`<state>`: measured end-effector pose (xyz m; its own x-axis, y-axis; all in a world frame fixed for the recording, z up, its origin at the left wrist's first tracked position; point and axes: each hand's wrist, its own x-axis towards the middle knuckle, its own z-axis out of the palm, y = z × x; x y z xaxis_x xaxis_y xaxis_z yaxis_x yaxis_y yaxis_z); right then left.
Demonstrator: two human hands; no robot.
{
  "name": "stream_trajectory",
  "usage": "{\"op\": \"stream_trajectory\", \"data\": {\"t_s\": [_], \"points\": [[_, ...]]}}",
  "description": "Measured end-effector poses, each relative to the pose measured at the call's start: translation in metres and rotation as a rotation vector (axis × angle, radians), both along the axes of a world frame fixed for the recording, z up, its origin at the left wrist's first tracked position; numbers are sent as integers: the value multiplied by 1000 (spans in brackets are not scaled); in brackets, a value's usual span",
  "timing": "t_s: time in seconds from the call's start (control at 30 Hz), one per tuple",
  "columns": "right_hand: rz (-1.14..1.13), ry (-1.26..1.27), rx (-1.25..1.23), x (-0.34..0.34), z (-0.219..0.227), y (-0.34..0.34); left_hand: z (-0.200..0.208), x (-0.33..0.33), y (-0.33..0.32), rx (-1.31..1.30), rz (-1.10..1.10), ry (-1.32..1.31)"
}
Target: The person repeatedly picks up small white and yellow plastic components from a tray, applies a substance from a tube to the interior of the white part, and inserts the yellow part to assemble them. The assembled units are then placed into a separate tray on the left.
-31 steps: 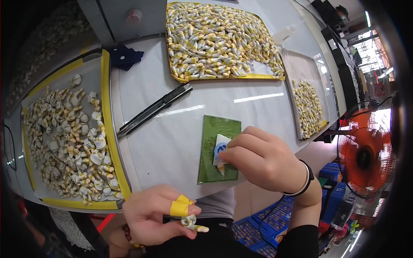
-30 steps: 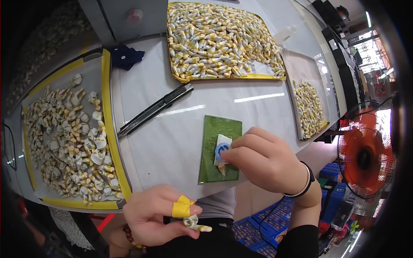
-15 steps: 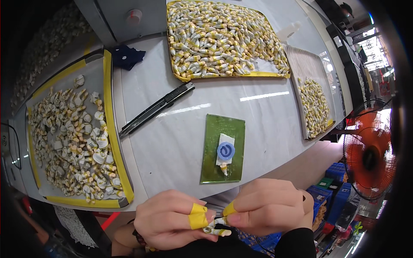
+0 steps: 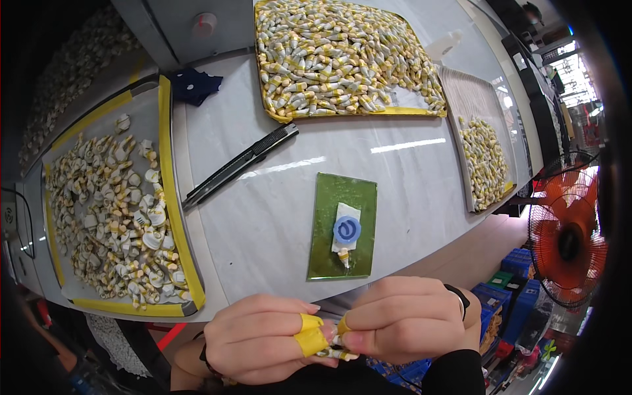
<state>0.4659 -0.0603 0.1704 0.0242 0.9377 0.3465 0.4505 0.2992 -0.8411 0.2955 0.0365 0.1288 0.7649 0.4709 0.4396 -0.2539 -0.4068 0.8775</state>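
Note:
My left hand [image 4: 260, 339] and my right hand [image 4: 408, 322] meet at the table's front edge, fingertips almost touching. Yellow tape wraps fingers on both. Between them are small white, yellow and peach painted pieces [image 4: 339, 354], mostly covered by the fingers. The left fingers are closed around them, and the right thumb and forefinger pinch at the same spot; how many pieces each hand has is hidden. Just beyond lies a green glass plate [image 4: 322, 217]. On it a blue ring-shaped mould [image 4: 347, 230] rests on a white pad [image 4: 349, 210], with one similar small piece [image 4: 344, 257] below.
A yellow-taped tray [image 4: 181, 250] of loose painted pieces stands at left. A fuller tray [image 4: 411, 112] lies at the back, and a partly filled one [image 4: 454, 99] at right. A black utility knife [image 4: 243, 164] lies diagonally between. An orange fan [image 4: 567, 237] stands beyond the right edge.
My hands have drawn closer together, and the left fingers have curled further over the pieces, so less of them shows. The things on the table stay as they were.

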Motion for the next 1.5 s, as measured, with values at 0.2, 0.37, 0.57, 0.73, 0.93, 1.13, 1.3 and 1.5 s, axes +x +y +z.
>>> {"op": "stream_trajectory", "data": {"t_s": [0.2, 0.37, 0.57, 0.73, 0.93, 1.13, 1.3, 1.5], "points": [[-64, -100, 29, -3, 5, -3, 4, 4, -2, 16, 51, 62], [-17, 1, 73, 1, -7, -6, -1, 4, 5, -4, -15, -2], [132, 209, -60, 16, -9, 7, -4, -4, -6, -956, -188, -47], [234, 292, -199, 14, -9, 10, -7, -4, -3, -1064, -315, -16], [273, 230, -226, 15, -7, 13, -3, -4, 4, -950, -411, 161], [257, 174, -257, 14, -2, 11, -6, -5, 0, -955, -385, 145], [294, 193, -190, 14, -10, 14, -2, -7, 2, -940, -355, 237], [172, 201, -187, 18, -3, 0, 30, -41, 28, 15, -87, 362]]}}
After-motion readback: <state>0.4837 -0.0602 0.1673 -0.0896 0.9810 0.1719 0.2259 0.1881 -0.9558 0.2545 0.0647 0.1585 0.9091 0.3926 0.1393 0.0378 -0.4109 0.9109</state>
